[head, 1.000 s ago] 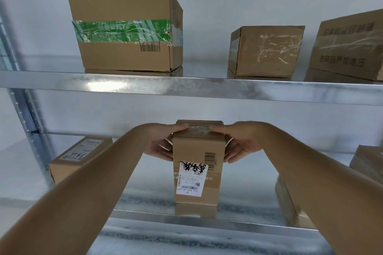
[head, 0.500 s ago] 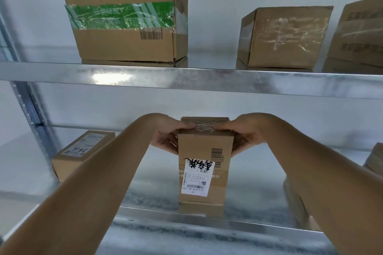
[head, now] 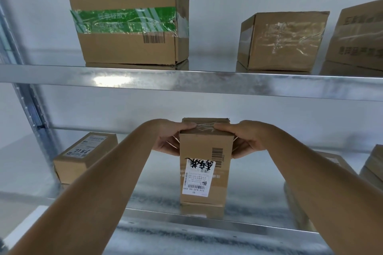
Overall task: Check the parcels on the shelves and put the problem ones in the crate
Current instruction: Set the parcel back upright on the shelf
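Galvanised steel shelves (head: 207,84) run across a pale wall in front of you, and your left hand (head: 167,141) and right hand (head: 245,141) clasp the top of a tall cardboard parcel (head: 205,172) from either side, thumbs over its taped top edge and fingers curled down its flanks, while it stands upright on the lower shelf (head: 207,221) near the front lip with a white label (head: 198,176) facing you. Left of it on that shelf lies a flat labelled box (head: 83,157). Above sit a large box with green tape (head: 128,18), a smaller taped box (head: 281,41) and a printed box (head: 358,37) at the right edge.
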Demonstrator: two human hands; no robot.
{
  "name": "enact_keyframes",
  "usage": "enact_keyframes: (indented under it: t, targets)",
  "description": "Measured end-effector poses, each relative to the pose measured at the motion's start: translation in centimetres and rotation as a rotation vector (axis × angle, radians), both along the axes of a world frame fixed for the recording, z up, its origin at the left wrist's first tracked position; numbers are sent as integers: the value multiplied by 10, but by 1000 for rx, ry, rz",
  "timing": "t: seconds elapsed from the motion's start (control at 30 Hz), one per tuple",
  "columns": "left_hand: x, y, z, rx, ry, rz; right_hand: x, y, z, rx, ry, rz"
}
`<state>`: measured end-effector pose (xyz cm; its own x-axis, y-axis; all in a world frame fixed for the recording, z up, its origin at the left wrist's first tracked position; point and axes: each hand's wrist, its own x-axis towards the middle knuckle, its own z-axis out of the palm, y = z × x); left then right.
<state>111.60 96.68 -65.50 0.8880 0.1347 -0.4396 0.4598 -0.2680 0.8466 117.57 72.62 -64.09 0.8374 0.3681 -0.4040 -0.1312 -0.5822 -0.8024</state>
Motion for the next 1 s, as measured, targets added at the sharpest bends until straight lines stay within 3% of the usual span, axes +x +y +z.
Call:
enact_keyframes:
  t: [0.2, 0.43, 0.67, 1.0]
  targets:
    - [-15, 0, -20, 20, -34, 80, -7, -12, -27, 86, -1, -146]
    - [-31, -2, -83, -328, -171, 312, -26, -26, -88, 295, 91, -287]
    - [-41, -11, -142, -457, -206, 310, -47, -18, -128, 425, 134, -307]
    - [-40, -27, -134, -265, -281, 242, -57, -10, -139, 386, -40, -220]
